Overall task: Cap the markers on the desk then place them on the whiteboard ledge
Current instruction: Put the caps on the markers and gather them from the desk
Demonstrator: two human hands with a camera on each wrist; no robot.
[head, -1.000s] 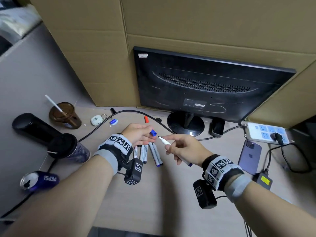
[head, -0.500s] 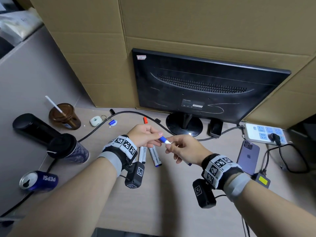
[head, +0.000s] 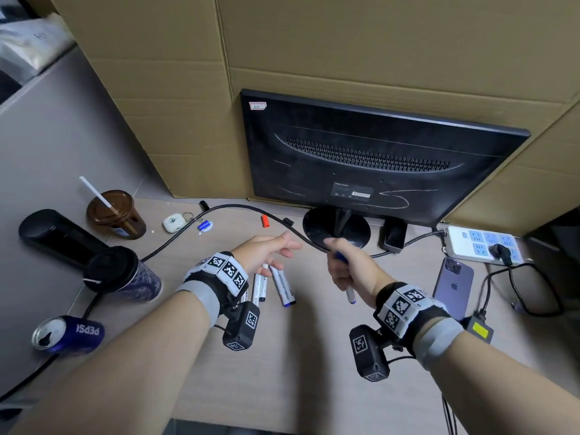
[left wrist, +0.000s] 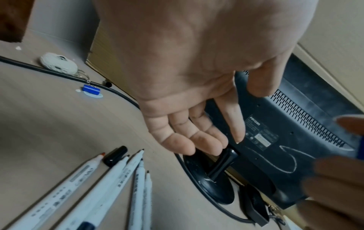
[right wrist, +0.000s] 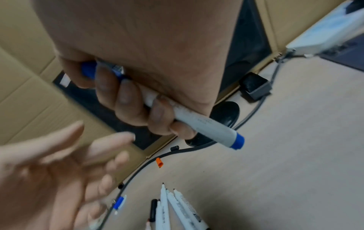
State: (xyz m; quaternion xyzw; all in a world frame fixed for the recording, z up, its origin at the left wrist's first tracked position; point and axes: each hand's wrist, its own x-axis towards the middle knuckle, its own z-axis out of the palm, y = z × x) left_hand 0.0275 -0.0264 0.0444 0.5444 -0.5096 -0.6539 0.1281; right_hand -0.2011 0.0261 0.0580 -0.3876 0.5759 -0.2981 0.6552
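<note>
My right hand (head: pixel 343 268) grips a white marker (right wrist: pixel 206 124) in its fist, a blue cap (right wrist: pixel 88 71) on its tip and a blue plug at its tail (head: pixel 351 298). It hovers in front of the monitor stand. My left hand (head: pixel 282 251) is empty, its fingers (left wrist: pixel 197 140) relaxed and spread, just left of the right hand. Under it several uncapped markers (head: pixel 282 287) lie side by side on the desk (head: pixel 298 356), tips pointing away (left wrist: pixel 98 186). A loose black cap (left wrist: pixel 115 155) lies by their tips. A loose orange cap (head: pixel 265 221) lies farther back by the cable.
A black monitor (head: pixel 376 158) stands at the back against cardboard boxes (head: pixel 345 42), its cable (head: pixel 238 208) curving over the desk. Left: a coffee cup (head: pixel 114 215), a tumbler (head: pixel 122 274), a Pepsi can (head: pixel 67 334), a key ring (head: pixel 174 221). Right: a phone (head: pixel 452 285) and a power strip (head: pixel 483 244).
The left hand pushed the blue cap onto the marker's tip, then let go and opened. The hands have parted, and the right hand now holds the capped marker in its fist.
</note>
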